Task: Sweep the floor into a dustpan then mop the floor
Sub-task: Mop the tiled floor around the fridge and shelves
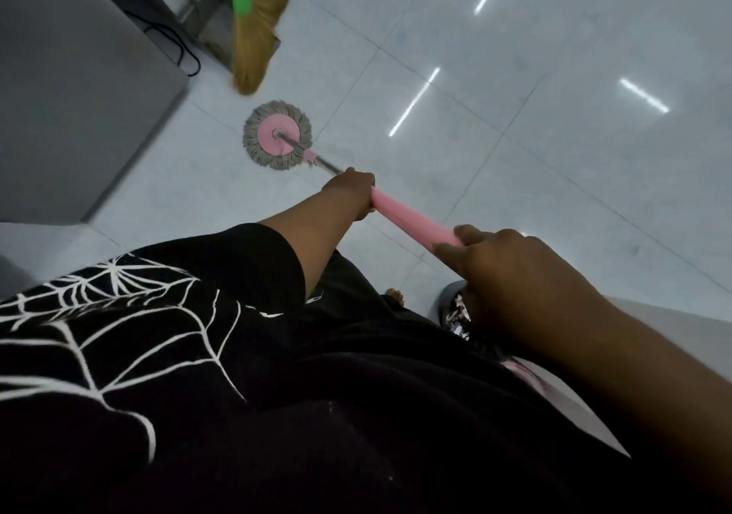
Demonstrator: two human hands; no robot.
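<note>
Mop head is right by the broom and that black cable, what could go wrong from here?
1. Pushed further by its pink handle, the mop head could topple the broom just ahead by the dustpan.
2. The black cable loops on the floor beside the grey cabinet; wet strands might snag it.
3. Bare toes show on the glossy floor; mopped tiles may be slippery.

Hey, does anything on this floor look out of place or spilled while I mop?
No spill or damage shows. One oddity: a thin black cable loops loose on the white tiled floor beside the grey cabinet, fairly near the round grey string mop head, so it might get wet or snagged.
</note>
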